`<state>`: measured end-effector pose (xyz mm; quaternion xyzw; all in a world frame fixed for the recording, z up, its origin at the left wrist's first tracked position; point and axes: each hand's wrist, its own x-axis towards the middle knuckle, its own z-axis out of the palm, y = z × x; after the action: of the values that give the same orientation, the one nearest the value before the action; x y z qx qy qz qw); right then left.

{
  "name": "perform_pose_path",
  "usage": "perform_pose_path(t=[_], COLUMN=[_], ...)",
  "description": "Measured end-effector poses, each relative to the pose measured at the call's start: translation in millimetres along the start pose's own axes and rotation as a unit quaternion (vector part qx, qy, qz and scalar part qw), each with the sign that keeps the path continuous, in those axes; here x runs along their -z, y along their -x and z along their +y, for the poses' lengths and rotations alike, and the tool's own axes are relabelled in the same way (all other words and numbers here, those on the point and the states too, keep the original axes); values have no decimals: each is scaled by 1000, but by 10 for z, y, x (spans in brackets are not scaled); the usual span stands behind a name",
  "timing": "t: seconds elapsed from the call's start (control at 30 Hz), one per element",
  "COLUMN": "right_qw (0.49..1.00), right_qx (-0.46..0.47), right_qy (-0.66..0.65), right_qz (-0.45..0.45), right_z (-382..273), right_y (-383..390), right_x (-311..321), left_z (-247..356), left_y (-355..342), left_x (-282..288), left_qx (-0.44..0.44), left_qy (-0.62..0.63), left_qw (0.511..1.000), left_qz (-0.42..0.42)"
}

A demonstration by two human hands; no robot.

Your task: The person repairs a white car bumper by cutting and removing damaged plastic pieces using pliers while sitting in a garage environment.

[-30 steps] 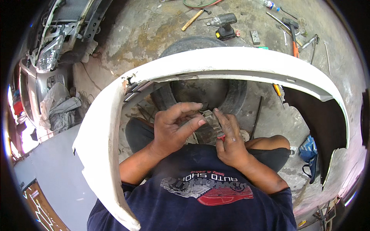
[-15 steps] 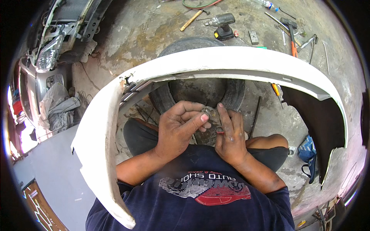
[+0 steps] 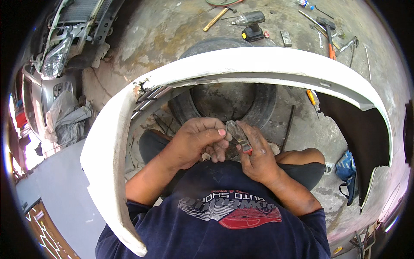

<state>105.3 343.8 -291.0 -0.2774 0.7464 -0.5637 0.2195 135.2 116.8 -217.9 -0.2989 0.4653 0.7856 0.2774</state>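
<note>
My right hand (image 3: 261, 157) is closed round a small grey tool with a red end (image 3: 239, 134), whose exact kind I cannot make out. The tool's grey end points up and left, close to my left fingertips. My left hand (image 3: 197, 140) is closed, its thumb pressed against the forefinger. Anything pinched there is too small or hidden to name. Both hands are above my lap, inside the curve of a white car bumper cover (image 3: 241, 64) that arches round me. Cracked, broken edges show at its upper left corner.
Beyond my hands a black tire (image 3: 265, 103) lies under the bumper cover. An orange-handled screwdriver (image 3: 311, 98) is at the right. Farther off are a cordless impact wrench (image 3: 251, 26), a wood-handled hammer (image 3: 215, 19) and an orange-handled hammer (image 3: 328, 36). Car front parts (image 3: 60, 56) stand at the left.
My left hand has drawn slightly left and down, away from the right. The grey tool in my right hand has tilted and shows more of its length. The view has shifted slightly.
</note>
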Motion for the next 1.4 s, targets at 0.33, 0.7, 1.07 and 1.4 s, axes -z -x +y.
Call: perform_pose_path(t=[0.33,0.7,1.07,1.4], right_qw=[999,984,960,937], right_qx=[-6,-42,-122,-138], right_qy=[-39,-108,-150,-176], right_qz=[-33,-138,-200,-267], right_z=[-14,31,40,23], right_y=[35,103,-25,-95], right_x=[-17,-28,32,249], left_z=[-183,-66,180,293], left_y=[21,168,222,255], left_x=[-28,158,186,132], left_qx=[-52,-79,-148,-184], left_qy=[68,-209,-434,-499], left_qw=[996,974,880,845], left_qz=[-16,24,127,63])
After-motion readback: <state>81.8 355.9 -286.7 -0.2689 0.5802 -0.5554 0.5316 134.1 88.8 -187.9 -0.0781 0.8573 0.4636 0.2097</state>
